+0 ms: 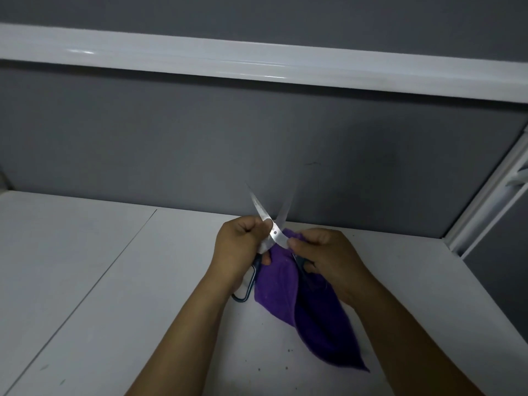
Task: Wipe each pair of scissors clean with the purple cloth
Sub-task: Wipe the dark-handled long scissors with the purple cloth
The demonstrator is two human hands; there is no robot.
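Observation:
One pair of scissors (275,232) with steel blades and dark teal handles is held up over the white table, blades spread apart and pointing away from me. My left hand (243,247) grips the left shank near the pivot, its handle loop sticking out below the hand. My right hand (325,258) holds the right shank together with the purple cloth (314,318). The cloth hangs down from that hand, its lower end lying on the table. The right handle is mostly hidden by the hand and the cloth.
The white table (120,295) has a seam running diagonally on its left part. A grey partition (200,144) with a white rail (257,64) stands behind it. A white frame (485,201) closes the right side.

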